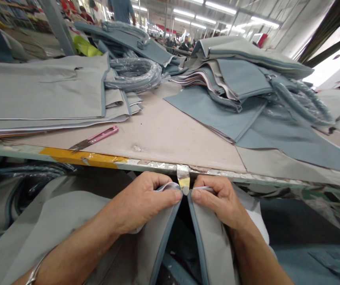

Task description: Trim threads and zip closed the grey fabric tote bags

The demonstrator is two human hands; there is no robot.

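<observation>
My left hand (149, 200) pinches the edge of a grey fabric piece (154, 237) between thumb and bent fingers. Opposite it, my right hand (220, 198) grips another edge of grey fabric (214, 245) the same way. Both edges carry a narrow blue-grey trim and spread apart downward in a V. Their upper ends meet a small rounded metal piece (185, 190), which hangs from the table edge on a strip with yellow tape (184, 181). The fingertips are beside this piece; whether they touch it, I cannot tell.
Pink-handled thread snips (98, 136) lie near the front edge of the table (170, 130). Grey panels (42, 89) are stacked at left, blue-grey pieces (241, 79) at right. Plastic-wrapped coils (137, 75) sit between. Other people (122, 12) are in the background.
</observation>
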